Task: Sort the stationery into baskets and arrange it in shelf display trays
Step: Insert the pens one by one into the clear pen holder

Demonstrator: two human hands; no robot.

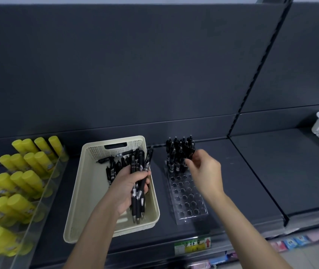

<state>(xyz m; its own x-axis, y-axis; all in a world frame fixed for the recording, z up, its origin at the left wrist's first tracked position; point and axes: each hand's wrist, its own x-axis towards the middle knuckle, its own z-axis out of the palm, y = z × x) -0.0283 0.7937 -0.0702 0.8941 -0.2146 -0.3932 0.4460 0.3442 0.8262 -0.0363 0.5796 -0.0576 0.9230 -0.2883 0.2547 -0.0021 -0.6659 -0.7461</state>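
Could topple the standing pens at the back of the tray with 1 careless brush of the right hand, crowded close against them. Could also miss a hole, jam a tip against the clear plastic and shove the light tray along the shelf. In the left hand, some risk of losing a pen from the bundle: gripped near the middle only and loosely packed. Little harm likely there, with the basket directly beneath.

Left hand: wrapped round the bundle, held low over the basket, with more loose pens heaped beyond it toward the far wall.

Right hand: curled, fingertips at or against the nearest standing pens; impossible to tell whether pinching 1 or merely steadying the row. Nearer rows of holes, below the wrist, unfilled. Tray just right of the basket.
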